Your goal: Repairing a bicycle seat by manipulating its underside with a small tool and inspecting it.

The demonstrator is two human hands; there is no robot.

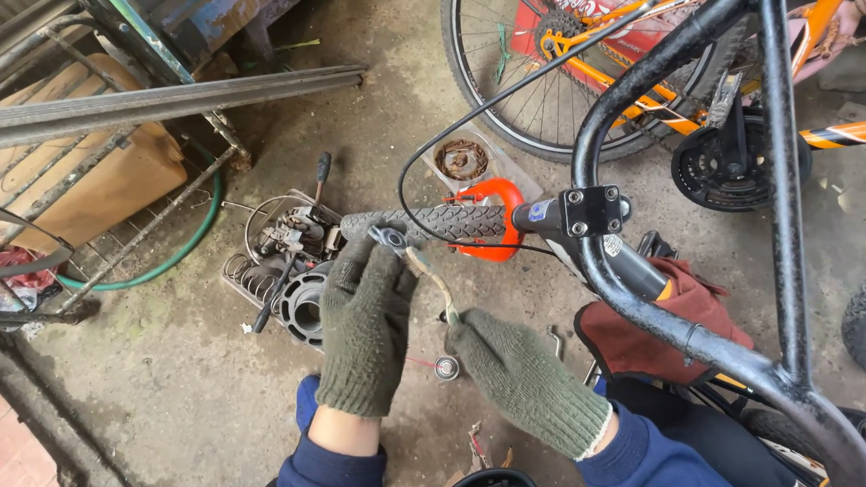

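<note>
Gripping a thin, bent metal lever point(433, 279) between them, two hands in dark green knit gloves work just under the black handlebar grip point(422, 223) of a bicycle. The left hand point(366, 323) closes its fingers on the upper end of the lever, where a small bright clamp point(389, 238) sits touching the grip; holding there keeps the clamp steady against the bar. The right hand point(526, 378) pinches the lower end of the lever with thumb and forefinger, so the part is supported at both ends instead of hanging by its black cable point(447, 142), which arcs up from the grip area toward the frame.

An orange part point(497, 232) sits on the bar beside the grip, next to the black stem clamp point(591, 211) with its four bolts. The black frame tube point(646, 291) runs down past the right wrist, and a dark red rag point(687, 308) lies draped under it, close at hand.

On the concrete floor point(161, 390), below the hands, a small round metal piece point(448, 367) lies by itself. Farther toward the floor's left side a tray of greasy parts point(289, 257) holds springs and a round dark casting, with a screwdriver point(321, 175) beside it and a green hose point(192, 238) curving past a rusty wire rack point(99, 194). An orange bicycle point(704, 86) stands at the far right, its rear wheel point(532, 67) near the floor's top edge.
</note>
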